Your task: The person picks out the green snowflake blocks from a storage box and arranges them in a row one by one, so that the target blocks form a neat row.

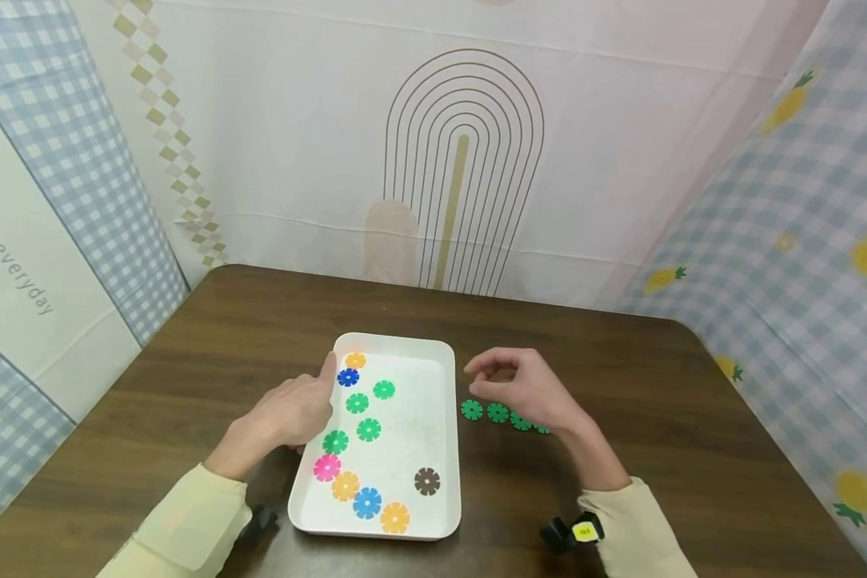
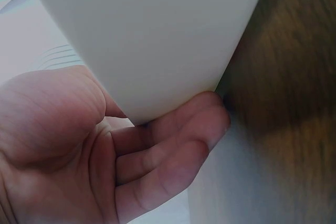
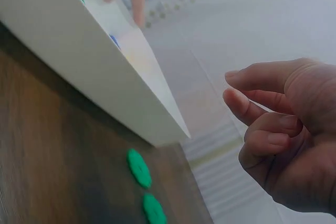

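Observation:
The left hand [image 1: 296, 409] grips the left side of a white tray [image 1: 412, 433]. In the left wrist view, its fingers [image 2: 173, 156] curl at the lower edge of the tray's outer wall [image 2: 152, 40]. Beyond the tray's right rim, the right hand [image 1: 523, 385] hovers above the table with bent fingers. A small gap shows between its thumb and index finger in the right wrist view, with nothing held there. Below it, several green notched discs [image 1: 472, 410] lie in a row, partly hidden by the hand and wrist.
Inside the tray lie several loose notched discs: green [image 1: 368, 429], pink [image 1: 327, 467], orange [image 1: 395, 518], light blue [image 1: 367, 503], dark blue [image 1: 348, 377] and brown [image 1: 427, 482]. Patterned cloths [image 1: 296, 144] hang behind and beside the brown wooden table [image 1: 585, 337].

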`<state>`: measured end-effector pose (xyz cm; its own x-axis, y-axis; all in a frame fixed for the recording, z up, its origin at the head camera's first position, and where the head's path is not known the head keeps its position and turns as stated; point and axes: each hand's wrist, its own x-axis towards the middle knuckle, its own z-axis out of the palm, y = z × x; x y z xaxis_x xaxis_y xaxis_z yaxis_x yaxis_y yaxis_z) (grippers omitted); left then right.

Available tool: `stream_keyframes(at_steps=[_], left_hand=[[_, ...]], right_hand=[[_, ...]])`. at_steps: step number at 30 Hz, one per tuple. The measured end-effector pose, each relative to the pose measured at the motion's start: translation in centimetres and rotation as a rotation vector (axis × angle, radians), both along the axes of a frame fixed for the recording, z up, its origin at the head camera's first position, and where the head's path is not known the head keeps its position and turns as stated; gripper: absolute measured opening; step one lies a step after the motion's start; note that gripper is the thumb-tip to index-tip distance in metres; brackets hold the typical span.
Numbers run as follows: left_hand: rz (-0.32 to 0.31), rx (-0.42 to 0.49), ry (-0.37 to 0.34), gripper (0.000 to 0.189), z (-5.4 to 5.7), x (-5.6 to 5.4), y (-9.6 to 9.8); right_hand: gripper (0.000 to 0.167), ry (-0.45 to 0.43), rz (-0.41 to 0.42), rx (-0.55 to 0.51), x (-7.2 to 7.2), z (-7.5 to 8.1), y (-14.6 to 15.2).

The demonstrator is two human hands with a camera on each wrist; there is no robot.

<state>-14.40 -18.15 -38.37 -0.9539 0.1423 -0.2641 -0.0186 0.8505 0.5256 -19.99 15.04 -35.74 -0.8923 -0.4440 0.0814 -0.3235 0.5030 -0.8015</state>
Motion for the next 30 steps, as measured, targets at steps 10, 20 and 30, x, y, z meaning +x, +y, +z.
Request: stream_keyframes(at_steps=[10,20,30], left_hand=[[-0.015,-0.013,0.003,0.083,0.1,0.0,0.1],[-0.003,-0.005,0.001,0.08,0.1,0.1,0.1],[-0.002,-0.008,-0.006,0.084,0.3,0.2,0.1]], right_hand=[[0.021,-0.031,0.098,0.032,0.1,-1.0,-4.7],[0.021,-0.045,0.157,0.125,0.4,-1.6,-8.4],[0.024,-0.104,0.199,0.18,0.5,-2.8,-10.1]])
